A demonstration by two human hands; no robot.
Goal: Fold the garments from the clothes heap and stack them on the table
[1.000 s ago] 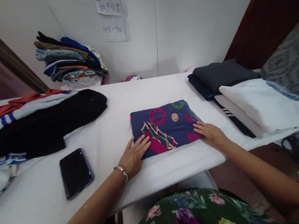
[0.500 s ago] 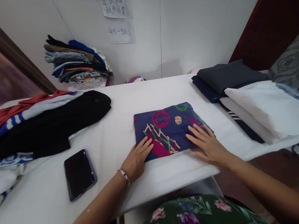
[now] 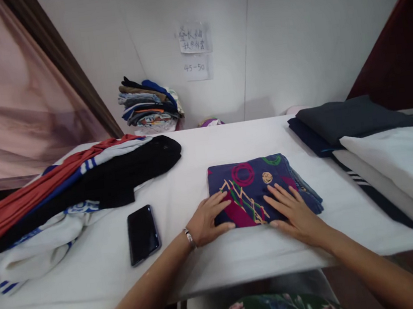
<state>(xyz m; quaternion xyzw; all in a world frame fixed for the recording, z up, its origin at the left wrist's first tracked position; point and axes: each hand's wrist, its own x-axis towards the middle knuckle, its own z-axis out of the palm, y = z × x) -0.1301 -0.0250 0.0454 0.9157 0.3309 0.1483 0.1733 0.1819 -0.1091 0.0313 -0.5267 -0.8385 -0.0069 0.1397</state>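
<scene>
A folded dark-blue garment (image 3: 249,189) with bright pink, green and tan patterns lies flat on the white-covered table (image 3: 221,264) in front of me. Layered denim-like edges show along its right side. My left hand (image 3: 211,219), with a metal bracelet at the wrist, rests on its lower left corner, fingers outstretched. On the lower right part lies my right hand (image 3: 294,214), palm down with the fingers spread. Neither hand grips the cloth.
To the left lies a black phone (image 3: 143,235), beyond it a loose heap of clothes (image 3: 118,178). A tall pile of folded clothes (image 3: 150,103) stands by the wall at the back. On the right are stacked folded garments (image 3: 354,120). Paper notes (image 3: 195,49) hang on the wall.
The view has swung left and up, so everything sits further right and lower. My left hand's thumb is now more spread out; more of the garment's layered right edge shows.
</scene>
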